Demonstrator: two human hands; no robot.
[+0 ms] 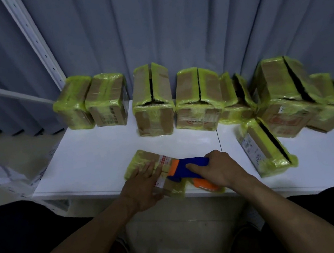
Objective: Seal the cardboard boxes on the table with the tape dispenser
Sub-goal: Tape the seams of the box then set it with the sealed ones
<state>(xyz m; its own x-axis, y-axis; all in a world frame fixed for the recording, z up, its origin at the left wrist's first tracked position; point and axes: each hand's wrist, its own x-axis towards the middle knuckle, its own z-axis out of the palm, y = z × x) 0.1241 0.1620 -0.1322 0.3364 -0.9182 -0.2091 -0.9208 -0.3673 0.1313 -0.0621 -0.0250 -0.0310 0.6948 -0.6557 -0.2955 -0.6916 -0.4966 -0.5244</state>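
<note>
1. head view, progress: the two back boxes [91, 103] at 11 o'clock show no gap on top, so i judge them sealed. the open boxes [198, 97] running from 12 to 2 o'clock have dark slits between their flaps, and so does the side box [267, 148] at 3 o'clock. most of the job is left.
2. head view, the work: the front box [143, 162] lies at 6 o'clock on the near edge of the white table [93, 159]. the tape dispenser [187, 166] rests on its top, toward its 3 o'clock end.
3. head view, my left hand [146, 181]: fingers straight and close together, pressing flat on the front box to steady it.
4. head view, my right hand [218, 170]: fingers wrapped round the dispenser's blue handle, holding it against the box.
</note>
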